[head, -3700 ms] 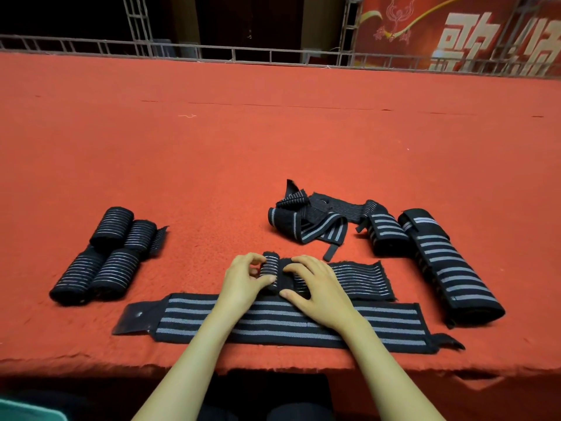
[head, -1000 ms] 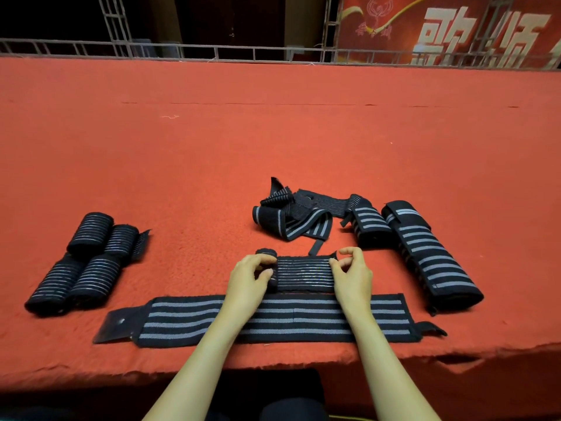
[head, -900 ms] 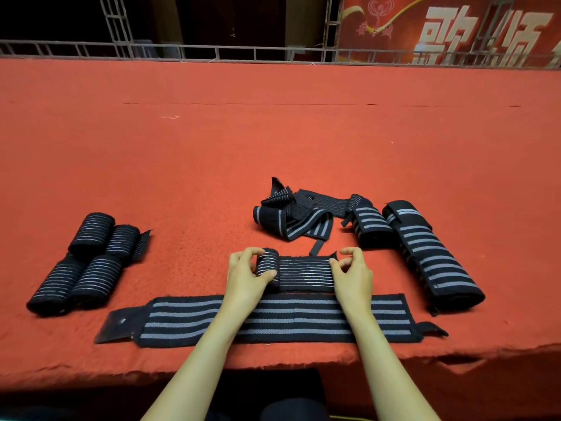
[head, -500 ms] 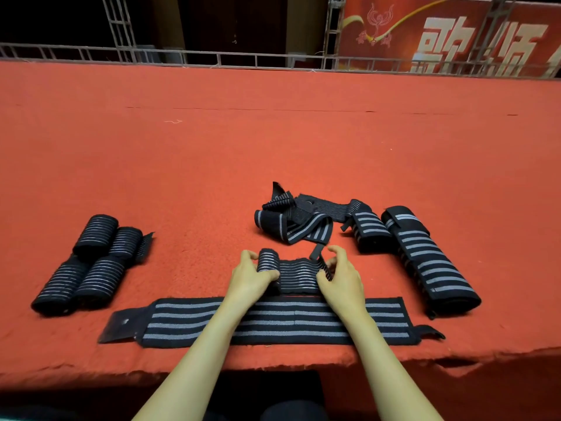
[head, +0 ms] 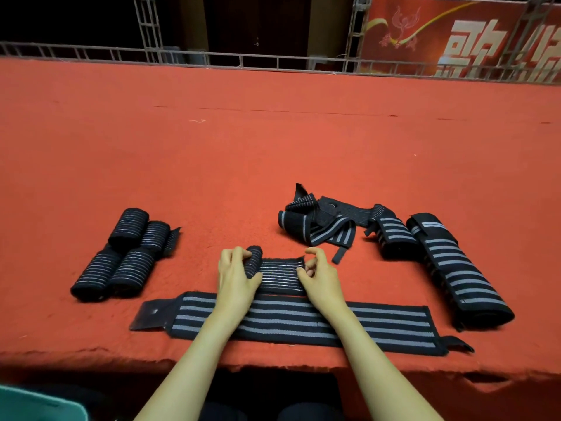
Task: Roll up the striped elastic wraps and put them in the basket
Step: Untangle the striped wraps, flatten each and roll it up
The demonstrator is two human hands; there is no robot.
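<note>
Dim, sharp centre, wide-angle edge bowing

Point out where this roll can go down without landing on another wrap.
Bare carpet lies between the four finished rolls and the left hand, and everywhere beyond the wraps up to the railing. Crowded: the right, with the tangled pile and long roll; the flat wrap fills the near edge.

- The desk (head: 273, 147) is covered in red felt-like cloth, matt and fuzzy, with a ragged, frayed front edge
- The part-rolled wrap (head: 279, 273) is black woven elastic cloth, finely ribbed, and its thin pale threads have a slight sheen
- The flat wrap (head: 303, 325) is matt woven cloth with broad grey stripes; its end tab (head: 151, 314) looks smooth and dull
- The rolled wraps (head: 121, 262) are the same ribbed cloth
- The railing (head: 243, 60) is grey metal
- The banner (head: 425, 34) looks smooth and faintly glossy
</note>
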